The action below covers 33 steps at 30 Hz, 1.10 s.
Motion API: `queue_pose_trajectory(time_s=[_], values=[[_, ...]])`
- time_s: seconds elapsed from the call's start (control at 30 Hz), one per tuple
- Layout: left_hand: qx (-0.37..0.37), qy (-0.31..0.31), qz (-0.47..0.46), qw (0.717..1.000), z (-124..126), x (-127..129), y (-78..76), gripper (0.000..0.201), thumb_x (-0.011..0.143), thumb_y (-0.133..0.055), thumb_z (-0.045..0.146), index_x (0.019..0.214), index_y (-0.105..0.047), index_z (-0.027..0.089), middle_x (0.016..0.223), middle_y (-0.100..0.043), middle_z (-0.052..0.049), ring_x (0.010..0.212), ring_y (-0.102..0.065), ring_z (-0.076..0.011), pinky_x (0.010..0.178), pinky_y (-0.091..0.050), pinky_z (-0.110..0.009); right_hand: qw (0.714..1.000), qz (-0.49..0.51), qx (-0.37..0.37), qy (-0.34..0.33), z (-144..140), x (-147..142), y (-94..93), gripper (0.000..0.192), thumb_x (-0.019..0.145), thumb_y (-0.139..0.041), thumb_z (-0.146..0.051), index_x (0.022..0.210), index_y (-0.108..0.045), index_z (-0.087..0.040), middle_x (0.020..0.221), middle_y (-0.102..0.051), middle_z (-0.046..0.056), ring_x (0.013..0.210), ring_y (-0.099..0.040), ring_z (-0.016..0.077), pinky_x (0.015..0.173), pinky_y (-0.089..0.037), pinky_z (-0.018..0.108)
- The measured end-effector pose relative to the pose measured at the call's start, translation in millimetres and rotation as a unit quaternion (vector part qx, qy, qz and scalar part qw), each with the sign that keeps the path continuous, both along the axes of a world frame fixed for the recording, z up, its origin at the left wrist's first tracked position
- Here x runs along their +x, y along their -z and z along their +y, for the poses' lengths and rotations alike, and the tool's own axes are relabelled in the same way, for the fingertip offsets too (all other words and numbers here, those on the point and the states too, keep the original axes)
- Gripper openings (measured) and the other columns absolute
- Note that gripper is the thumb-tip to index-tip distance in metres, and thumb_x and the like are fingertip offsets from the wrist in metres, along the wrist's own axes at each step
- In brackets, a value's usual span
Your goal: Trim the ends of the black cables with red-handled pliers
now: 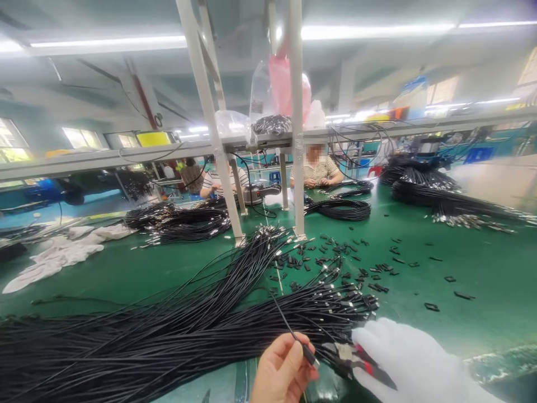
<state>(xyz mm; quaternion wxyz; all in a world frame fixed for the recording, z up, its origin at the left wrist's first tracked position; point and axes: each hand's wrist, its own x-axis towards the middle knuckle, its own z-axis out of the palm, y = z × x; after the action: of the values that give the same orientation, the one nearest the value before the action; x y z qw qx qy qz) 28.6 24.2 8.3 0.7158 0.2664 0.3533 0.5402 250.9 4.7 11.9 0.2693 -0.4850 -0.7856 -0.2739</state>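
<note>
My bare left hand point(285, 366) pinches the end of a black USB cable point(309, 355) between thumb and fingers, its metal plug pointing down to the right. In a white glove, my right hand point(403, 358) is wrapped round a pair of cutting pliers point(369, 365) with red and black handles. The pliers' jaws point left, close to the plug. Behind both hands lies a thick bundle of black cables point(235, 322), with its metal connectors gathered on the right. A second bundle point(255, 257) crosses it towards the back.
Small black plastic pieces point(380, 268) are scattered over the green table point(474, 257). White gloves point(62, 252) lie at the left. Metal posts point(298, 168) hold a shelf with plastic bags. Coiled cables point(344, 209) lie further back, where two people point(321, 170) sit across the table.
</note>
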Motion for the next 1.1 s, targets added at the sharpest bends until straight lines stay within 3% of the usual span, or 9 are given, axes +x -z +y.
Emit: queue_pose_trajectory(time_s=[0.13, 0.27, 0.53, 0.73, 0.93, 1.1], values=[[0.011, -0.038, -0.015, 0.999, -7, 9, -6.9, 0.041, 0.053, -0.103, 0.042, 0.074, -0.081, 0.014, 0.075, -0.077, -0.005, 0.059, -0.063, -0.0083, 0.059, -0.053, -0.020, 0.999, -0.036, -0.028, -0.002, -2, 3, -11.5, 0.026, 0.081, -0.065, -0.023, 0.106, -0.057, -0.025, 0.085, -0.067, -0.001, 0.070, -0.066, 0.0202, 0.057, -0.049, 0.030], [0.014, -0.050, -0.023, 0.998, -11, 15, -8.2, 0.038, 0.059, -0.101, 0.041, 0.076, -0.080, 0.014, 0.078, -0.078, -0.005, 0.060, -0.063, -0.0088, 0.060, -0.053, -0.020, 0.998, -0.052, -0.032, 0.012, -5, 5, -9.6, 0.028, 0.085, -0.064, -0.028, 0.111, -0.055, -0.023, 0.089, -0.065, 0.001, 0.068, -0.065, 0.0187, 0.055, -0.049, 0.029], [0.037, -0.062, -0.014, 0.997, -14, 18, -8.5, 0.035, 0.063, -0.099, 0.040, 0.076, -0.079, 0.015, 0.079, -0.078, -0.005, 0.065, -0.065, -0.0110, 0.064, -0.053, -0.022, 0.996, -0.082, -0.026, 0.035, -8, -6, -11.6, 0.024, 0.078, -0.063, -0.026, 0.100, -0.053, -0.025, 0.079, -0.057, 0.000, 0.060, -0.054, 0.0201, 0.050, -0.035, 0.030], [0.058, -0.081, 0.009, 0.995, -15, 22, -6.4, 0.035, 0.066, -0.097, 0.043, 0.074, -0.076, 0.016, 0.081, -0.077, -0.004, 0.068, -0.065, -0.0133, 0.067, -0.053, -0.025, 0.995, -0.072, -0.042, 0.045, -10, -8, -10.3, 0.022, 0.079, -0.062, -0.029, 0.098, -0.052, -0.025, 0.082, -0.056, 0.001, 0.060, -0.054, 0.0201, 0.054, -0.034, 0.030], [0.061, -0.095, 0.022, 0.993, -15, 28, 0.8, 0.038, 0.069, -0.094, 0.047, 0.075, -0.071, 0.017, 0.084, -0.075, -0.004, 0.072, -0.064, -0.0153, 0.070, -0.054, -0.027, 0.996, -0.019, 0.012, 0.088, -8, -17, -8.4, 0.009, 0.074, -0.055, -0.030, 0.083, -0.053, -0.027, 0.074, -0.054, 0.003, 0.061, -0.051, 0.0251, 0.058, -0.031, 0.036], [0.080, -0.088, 0.036, 0.992, -15, 26, -0.2, 0.036, 0.075, -0.090, 0.049, 0.079, -0.071, 0.018, 0.084, -0.072, -0.002, 0.073, -0.062, -0.0141, 0.072, -0.052, -0.026, 0.996, -0.076, -0.013, 0.044, -6, -15, -15.1, 0.015, 0.076, -0.066, -0.031, 0.081, -0.054, -0.024, 0.072, -0.054, 0.002, 0.057, -0.055, 0.0233, 0.055, -0.031, 0.033]])
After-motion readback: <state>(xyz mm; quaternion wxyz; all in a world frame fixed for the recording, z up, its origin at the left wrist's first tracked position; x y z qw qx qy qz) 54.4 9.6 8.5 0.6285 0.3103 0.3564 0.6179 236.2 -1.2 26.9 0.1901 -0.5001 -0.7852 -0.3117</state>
